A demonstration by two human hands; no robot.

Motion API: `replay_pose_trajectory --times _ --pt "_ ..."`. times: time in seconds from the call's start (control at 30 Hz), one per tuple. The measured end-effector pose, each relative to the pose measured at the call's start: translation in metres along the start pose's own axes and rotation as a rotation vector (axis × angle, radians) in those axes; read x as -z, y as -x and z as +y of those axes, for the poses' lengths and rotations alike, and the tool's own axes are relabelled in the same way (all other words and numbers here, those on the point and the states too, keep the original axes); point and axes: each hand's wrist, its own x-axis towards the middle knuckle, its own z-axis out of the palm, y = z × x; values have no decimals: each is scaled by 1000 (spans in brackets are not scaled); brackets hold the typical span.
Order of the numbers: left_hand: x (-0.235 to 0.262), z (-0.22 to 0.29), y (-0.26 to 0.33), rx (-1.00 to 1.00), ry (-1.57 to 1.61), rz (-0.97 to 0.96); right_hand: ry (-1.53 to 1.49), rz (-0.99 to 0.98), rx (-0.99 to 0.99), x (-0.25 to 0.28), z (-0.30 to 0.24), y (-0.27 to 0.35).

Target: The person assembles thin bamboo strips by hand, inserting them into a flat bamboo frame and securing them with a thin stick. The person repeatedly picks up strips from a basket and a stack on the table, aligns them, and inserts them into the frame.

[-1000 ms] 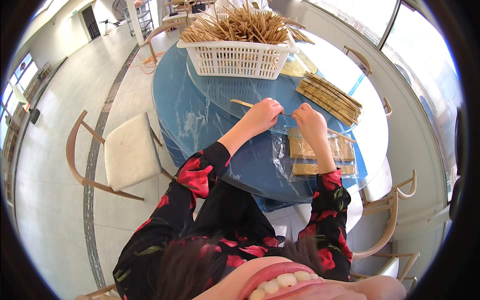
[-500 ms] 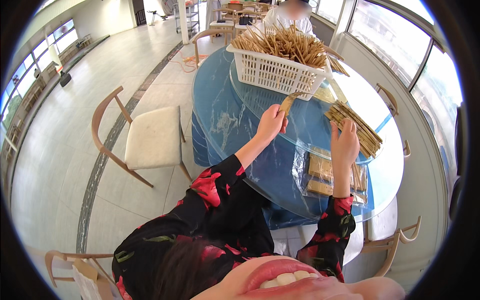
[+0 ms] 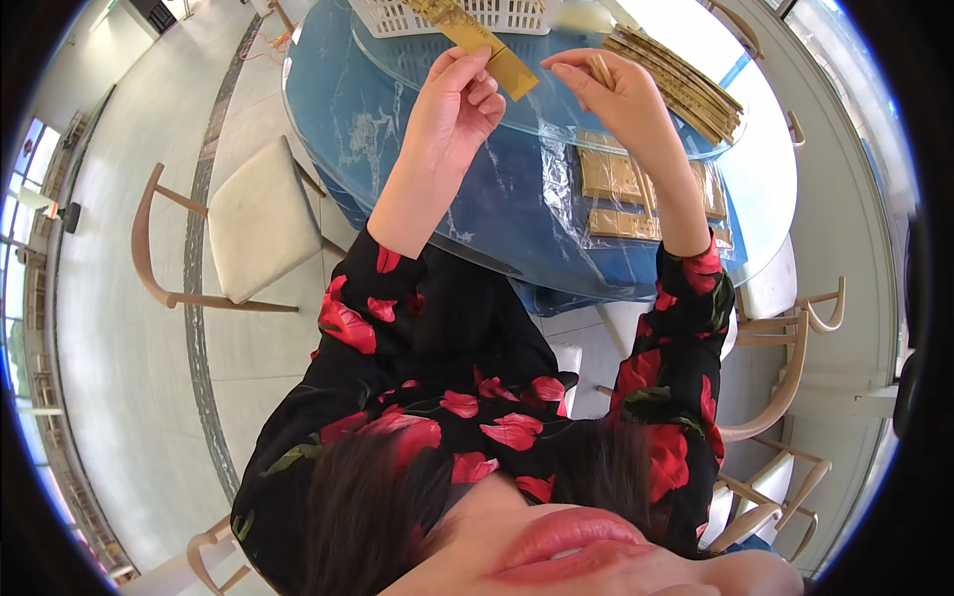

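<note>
My left hand [image 3: 452, 114] pinches a flat gold paper sleeve [image 3: 512, 72] between thumb and fingers, above the table's near side. The sleeve slants, its upper end reaching over the white basket [image 3: 393, 18]. To its right my right hand [image 3: 626, 99] is curled, with the thumb and index finger toward the sleeve. A short tan piece like a stick end [image 3: 601, 72] shows between its fingers; the rest is hidden. Beyond that hand lies a pile of slim gold strips [image 3: 686, 89]. Under the right forearm, a clear plastic bag [image 3: 561, 184] holds flat gold-brown packs [image 3: 608, 177].
The round table [image 3: 348, 139] has a blue marbled cover and a glass turntable on top. A wooden chair with a cream seat [image 3: 263, 223] stands at left; more wooden chairs [image 3: 785, 387] are at lower right. Windows run along the right wall.
My view has tilted down, cutting off most of the basket. My right hand has left the gold pile and moved left toward the sleeve, now with a tan piece in its fingers.
</note>
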Motion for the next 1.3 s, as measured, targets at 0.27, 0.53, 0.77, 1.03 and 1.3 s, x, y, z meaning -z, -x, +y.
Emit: replay_pose_trajectory --times 0.27,0.53,0.77,1.03,1.3 --pt "-20 -8 11 -36 -152 41 -215 -56 -288 -3 -26 15" --pt "2 -28 27 81 -135 61 -544 -268 -565 1 -13 22" --pt "41 -12 73 195 -966 62 -531 -330 -746 -33 6 52" --pt "60 -27 55 -680 -1755 -521 -378 -424 -900 -38 39 69" --pt "73 -36 50 -514 -1735 -552 -115 -279 -639 -47 43 73"
